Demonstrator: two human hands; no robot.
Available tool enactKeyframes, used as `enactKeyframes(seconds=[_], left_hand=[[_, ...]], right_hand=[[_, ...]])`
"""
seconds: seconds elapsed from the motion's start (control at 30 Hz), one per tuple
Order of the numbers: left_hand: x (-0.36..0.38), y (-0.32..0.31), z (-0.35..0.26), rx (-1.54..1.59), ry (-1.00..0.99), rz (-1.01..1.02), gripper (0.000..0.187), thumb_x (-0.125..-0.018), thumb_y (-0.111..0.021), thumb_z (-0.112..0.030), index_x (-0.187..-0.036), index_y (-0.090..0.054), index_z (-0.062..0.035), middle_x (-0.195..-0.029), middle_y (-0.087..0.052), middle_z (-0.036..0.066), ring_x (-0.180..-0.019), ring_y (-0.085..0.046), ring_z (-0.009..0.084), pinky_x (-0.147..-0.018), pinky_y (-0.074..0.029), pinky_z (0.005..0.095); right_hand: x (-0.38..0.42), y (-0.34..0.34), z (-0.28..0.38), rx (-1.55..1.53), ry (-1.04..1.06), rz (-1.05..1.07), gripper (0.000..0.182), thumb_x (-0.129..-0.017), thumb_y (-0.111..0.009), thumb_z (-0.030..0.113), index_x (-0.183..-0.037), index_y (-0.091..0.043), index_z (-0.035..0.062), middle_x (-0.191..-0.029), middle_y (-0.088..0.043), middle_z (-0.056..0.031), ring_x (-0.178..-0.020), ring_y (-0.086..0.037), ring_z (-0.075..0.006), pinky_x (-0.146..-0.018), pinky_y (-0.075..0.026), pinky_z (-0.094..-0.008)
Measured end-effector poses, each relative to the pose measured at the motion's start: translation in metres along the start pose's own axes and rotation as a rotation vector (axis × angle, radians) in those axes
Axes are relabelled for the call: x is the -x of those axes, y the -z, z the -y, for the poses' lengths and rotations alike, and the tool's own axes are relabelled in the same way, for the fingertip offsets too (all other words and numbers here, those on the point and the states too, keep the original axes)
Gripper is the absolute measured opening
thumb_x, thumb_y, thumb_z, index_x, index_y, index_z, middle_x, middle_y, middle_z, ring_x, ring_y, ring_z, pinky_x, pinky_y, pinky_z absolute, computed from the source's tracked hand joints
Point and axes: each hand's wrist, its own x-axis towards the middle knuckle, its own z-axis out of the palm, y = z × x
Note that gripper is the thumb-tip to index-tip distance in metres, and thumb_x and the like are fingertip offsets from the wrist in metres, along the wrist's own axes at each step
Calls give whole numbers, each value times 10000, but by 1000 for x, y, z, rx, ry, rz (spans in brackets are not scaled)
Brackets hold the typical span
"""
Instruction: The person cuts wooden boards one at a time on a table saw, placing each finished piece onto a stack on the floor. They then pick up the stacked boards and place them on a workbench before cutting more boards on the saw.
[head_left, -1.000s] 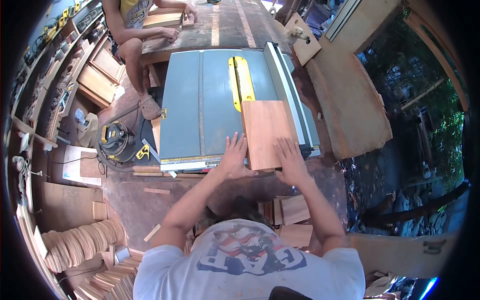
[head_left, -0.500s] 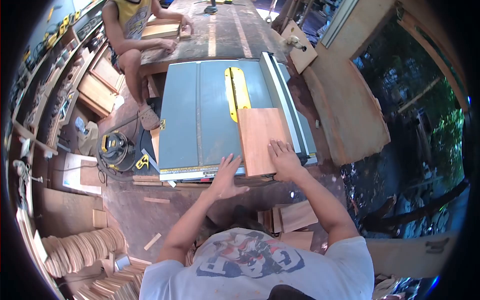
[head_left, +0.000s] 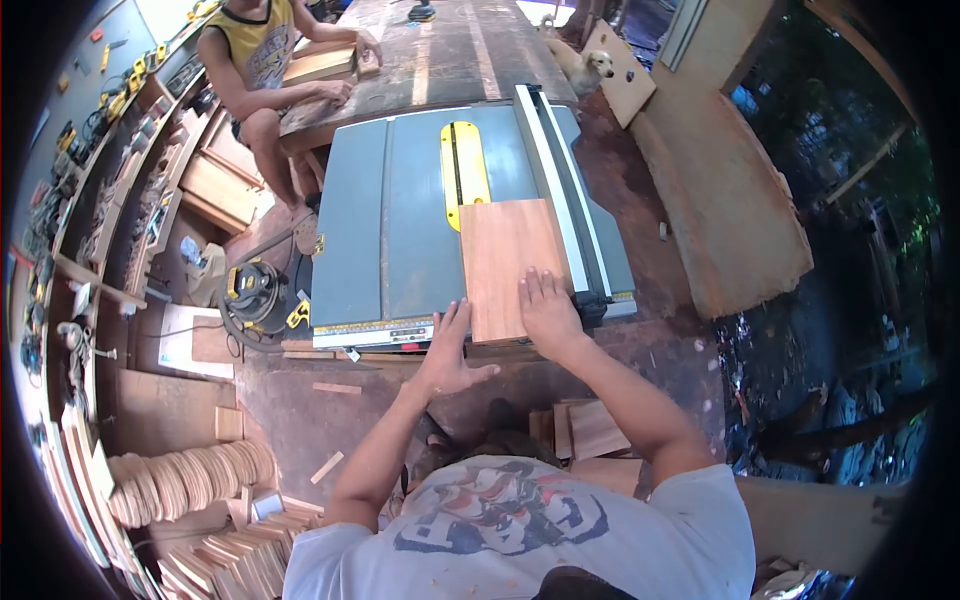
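Observation:
A flat reddish-brown wooden board (head_left: 500,245) lies on the grey table saw top (head_left: 350,230). Its far left corner overlaps the yellow throat plate (head_left: 463,165), and its right side runs along the metal rip fence (head_left: 553,185). My right hand (head_left: 550,312) rests flat on the near right part of the board, fingers stretched out. At the saw's front edge, my left hand (head_left: 446,355) is open with the thumb spread, its fingertips close beside the board's left edge. Whether they touch it is hard to tell.
Another person (head_left: 255,75) sits at the wooden workbench (head_left: 440,60) beyond the saw. A dog (head_left: 590,65) stands at the back right. A shop vacuum (head_left: 252,292) is left of the saw. Stacked wood pieces (head_left: 235,560) and round discs (head_left: 190,485) lie at lower left.
My left hand has come closer to the board's left edge. My right hand stays flat on the board. The view has shifted slightly, and the dog's head has turned.

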Motion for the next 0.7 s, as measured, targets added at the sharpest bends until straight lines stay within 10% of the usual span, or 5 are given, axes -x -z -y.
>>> enactKeyframes(seconds=[0.33, 0.7], left_hand=[[31, -6, -21, 173, 79, -35, 1101, -718, -850, -322, -1534, -221, 69, -1559, -310, 287, -1474, -276, 408, -1211, -275, 443], [87, -34, 37, 784, 150, -301, 861, -847, -744, -180, -1538, -266, 7, -1431, -515, 239, -1296, -528, 370, -1102, -419, 446]], right_hand=[[24, 9, 13, 0, 40, 37, 650, -843, -653, 204, -1395, -483, -95, -1476, -427, -318, -1407, -369, -477, -1182, -243, -576], [-9, 25, 8, 50, 59, 285, 1228, -559, -888, 355, -1493, -259, -135, -1583, -244, -325, -1493, -258, -416, -1234, -203, -518]])
